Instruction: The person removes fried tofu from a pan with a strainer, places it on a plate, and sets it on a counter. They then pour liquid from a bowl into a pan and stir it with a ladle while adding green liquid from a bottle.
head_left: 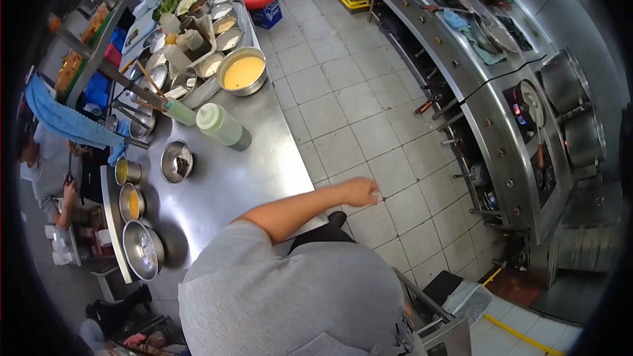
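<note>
My left hand (361, 192) hangs over the tiled floor, off the right edge of the steel table (254, 181). Its fingers are curled into a loose fist, slightly blurred, and nothing shows in them. My right hand is out of sight beyond my body. Nearest on the table are a squeeze bottle (224, 127) with a pale green cap and a steel bowl (177, 161) holding something dark and something pale. Along the left edge stand a large steel bowl (143, 250), a bowl with orange contents (132, 203) and a small steel pot (127, 171).
A bowl of yellow liquid (242, 72) stands near the table's edge, with several ingredient bowls behind. A blue towel (69, 115) hangs at left. The stove (461, 92) runs along the right, with a pan (529, 103) over flame. Another person (49, 175) stands beyond the table.
</note>
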The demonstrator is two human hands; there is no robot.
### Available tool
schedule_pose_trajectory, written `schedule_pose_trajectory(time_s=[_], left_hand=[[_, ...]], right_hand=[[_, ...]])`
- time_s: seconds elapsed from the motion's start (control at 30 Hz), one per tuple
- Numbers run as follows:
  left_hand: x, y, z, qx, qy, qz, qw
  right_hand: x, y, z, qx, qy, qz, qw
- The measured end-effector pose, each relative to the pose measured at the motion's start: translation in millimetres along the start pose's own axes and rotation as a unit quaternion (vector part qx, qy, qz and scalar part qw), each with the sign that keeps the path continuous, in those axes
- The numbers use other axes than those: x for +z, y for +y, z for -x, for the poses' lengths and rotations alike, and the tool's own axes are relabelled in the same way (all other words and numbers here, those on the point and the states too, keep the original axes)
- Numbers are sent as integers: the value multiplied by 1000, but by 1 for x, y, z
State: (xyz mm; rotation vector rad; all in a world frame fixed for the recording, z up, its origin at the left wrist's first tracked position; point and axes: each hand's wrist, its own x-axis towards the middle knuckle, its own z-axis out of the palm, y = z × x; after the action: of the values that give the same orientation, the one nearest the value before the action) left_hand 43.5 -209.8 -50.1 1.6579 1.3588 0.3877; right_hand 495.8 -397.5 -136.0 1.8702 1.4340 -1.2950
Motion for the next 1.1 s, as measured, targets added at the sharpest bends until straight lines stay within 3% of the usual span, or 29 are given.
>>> schedule_pose_trajectory(time_s=[0.03,0.1,0.23,0.47,0.57,0.63,0.73,0.77,0.87,0.97,1.03,1.1], left_hand=[[-7,7,-6,-5,-3,0,1000],[-28,28,-29,20,78,-12,997],[-26,54,-69,-1,38,44,998],[40,60,-87,-106,-69,-75,989],[37,65,-114,-191,-61,30,979],[26,82,-125,-210,3,-80,975],[-3,122,-147,-270,-1,-170,948],[-4,127,-154,-264,41,-138,954],[8,128,-174,-187,121,-106,969],[25,133,-183,-177,87,-84,977],[34,127,-185,-171,49,-94,980],[33,123,-187,-258,28,7,966]], right_hand=[[-9,-1,-5,-2,0,3,1000],[-30,-2,-17,-7,-5,8,1000],[-73,-1,-52,-16,-29,41,999],[-217,-94,-164,-108,-63,249,960],[-290,-129,-149,-187,26,159,969],[-333,-136,-159,-244,69,159,954],[-405,-143,-169,-352,205,66,911],[-437,-149,-170,-410,293,88,859],[-548,-186,-125,-452,537,66,709],[-634,-181,-107,-336,695,80,631],[-670,-171,-107,-182,695,95,689],[-696,-163,-118,-64,652,115,747]])
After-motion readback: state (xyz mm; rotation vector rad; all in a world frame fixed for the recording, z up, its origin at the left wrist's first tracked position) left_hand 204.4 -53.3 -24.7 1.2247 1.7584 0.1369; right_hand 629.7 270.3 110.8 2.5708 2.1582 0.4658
